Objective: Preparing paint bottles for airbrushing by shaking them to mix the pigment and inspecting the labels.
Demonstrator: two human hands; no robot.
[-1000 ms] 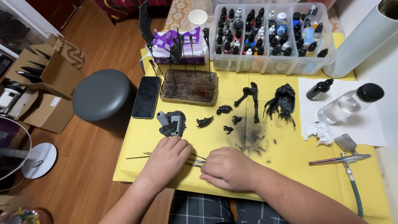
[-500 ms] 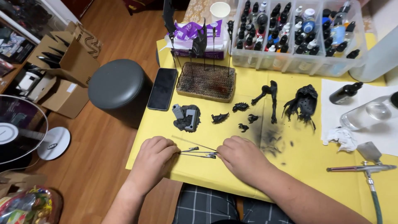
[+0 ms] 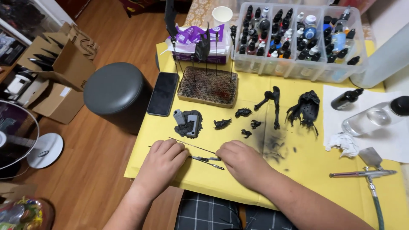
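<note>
Clear bin [image 3: 341, 72] of paint bottles [image 3: 298, 42]; hands [image 3: 204, 159] on rods [image 3: 204, 158]

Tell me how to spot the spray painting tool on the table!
Find the yellow table cover, then its right edge near the white paper sheet. The airbrush lies there: a thin silver pen shape with a green hose, unlike the dark bottles nearby.

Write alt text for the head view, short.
A person's left hand and right hand rest on a yellow table cover, fingers on thin metal rods. Beyond them lie black-painted miniature parts, a phone, a clear bin of paint bottles and, at right, an airbrush.
</note>
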